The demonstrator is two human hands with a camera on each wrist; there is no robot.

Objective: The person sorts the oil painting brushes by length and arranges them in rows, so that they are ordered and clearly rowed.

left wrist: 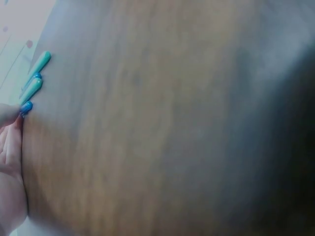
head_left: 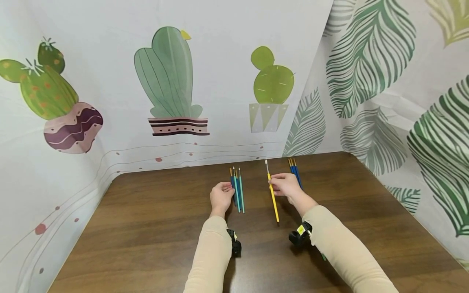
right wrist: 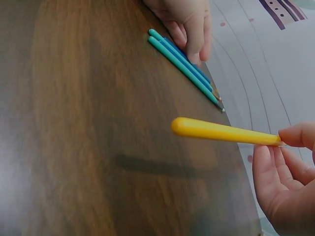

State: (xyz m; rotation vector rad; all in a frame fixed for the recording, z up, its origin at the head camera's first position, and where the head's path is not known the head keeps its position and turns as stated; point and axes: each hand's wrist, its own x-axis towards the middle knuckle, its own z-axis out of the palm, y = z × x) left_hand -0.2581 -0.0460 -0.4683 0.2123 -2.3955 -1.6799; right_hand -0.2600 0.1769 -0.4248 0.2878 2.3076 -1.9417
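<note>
A yellow-handled paintbrush [head_left: 274, 201] with a pale tip is pinched between the thumb and fingers of my right hand [head_left: 287, 186]. In the right wrist view its handle [right wrist: 216, 130] hangs above the table, with a shadow beneath. My left hand [head_left: 221, 198] pinches the leftmost blue paintbrush [left wrist: 26, 107] of a small group at the table's back. Two teal paintbrushes [head_left: 242, 195] and another blue one lie side by side there, bristles toward the wall. Behind my right hand lie several blue paintbrushes [head_left: 296, 171], their lower ends hidden by the hand.
The brown wooden table [head_left: 154, 228] meets a white cloth [head_left: 223, 81] printed with cacti at the back, and leaf-printed cloth at right. A small green object [head_left: 324, 257] shows partly under my right forearm. Black cameras [head_left: 301, 233] are strapped to both wrists.
</note>
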